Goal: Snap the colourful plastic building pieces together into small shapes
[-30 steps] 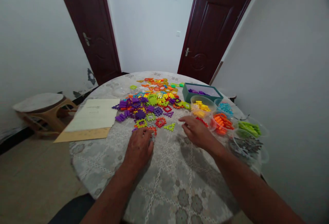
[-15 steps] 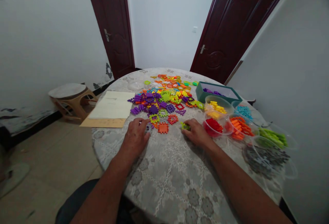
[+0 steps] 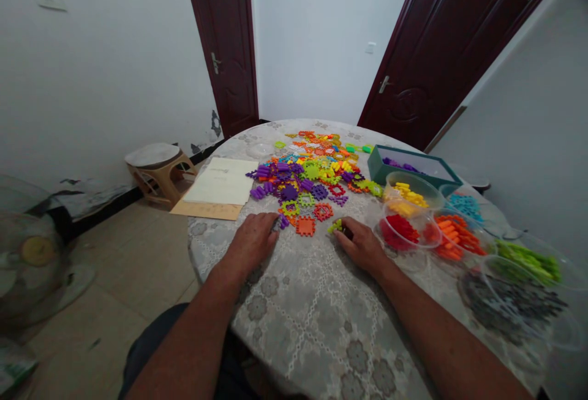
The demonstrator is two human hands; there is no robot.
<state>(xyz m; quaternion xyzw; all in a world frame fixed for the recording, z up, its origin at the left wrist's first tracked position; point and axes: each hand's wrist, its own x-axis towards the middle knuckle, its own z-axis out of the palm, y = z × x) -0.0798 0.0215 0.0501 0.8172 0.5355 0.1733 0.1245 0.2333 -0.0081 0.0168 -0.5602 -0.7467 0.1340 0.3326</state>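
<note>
My left hand [image 3: 252, 239] rests on the tablecloth with its fingers curled over a small grey toothed piece [image 3: 277, 223]; a purple piece [image 3: 284, 222] lies beside it. My right hand [image 3: 362, 244] pinches a lime-green toothed plastic building piece [image 3: 335, 226] between thumb and fingers. Flat between both hands is an orange square toothed piece [image 3: 305, 226]. Just beyond it are a red-orange open-centred piece [image 3: 323, 211] and a lime-green frame piece [image 3: 290, 207]. Behind these spreads a heap of mixed interlocking pieces, with a purple round piece [image 3: 289, 192] near its front.
On the right stand clear tubs of sorted pieces: yellow [image 3: 407, 199], red [image 3: 399, 231], orange [image 3: 454, 234], blue [image 3: 465, 206], green [image 3: 528, 260] and grey [image 3: 509, 302]. Behind them is a green box [image 3: 379, 170] holding purple pieces. Paper sheets [image 3: 223, 182] lie at the left.
The view has turned left, so the table and its contents sit further right. Both hands stay almost in place, the right still holding the lime-green piece. A fan has come into view.
</note>
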